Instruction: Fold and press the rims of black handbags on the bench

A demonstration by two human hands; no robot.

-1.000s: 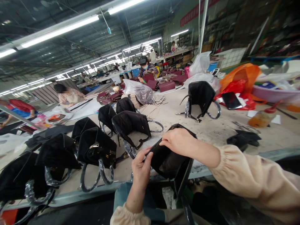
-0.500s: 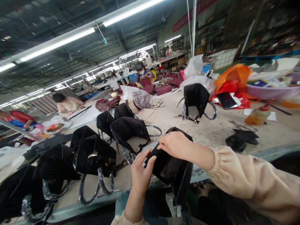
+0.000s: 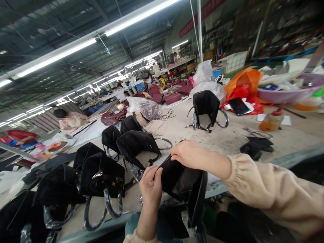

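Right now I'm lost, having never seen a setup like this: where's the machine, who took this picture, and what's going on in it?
There's no machine here. The left grip and right grip are simply a person's bare hands. The picture comes from a camera worn on that person's head, looking forward and down.

Both hold the edge of a black bag at the near side of a table. On it stand more bags, several with handles in clear wrapping. To the right are a bottle and a purple tub. Other people are farther back.
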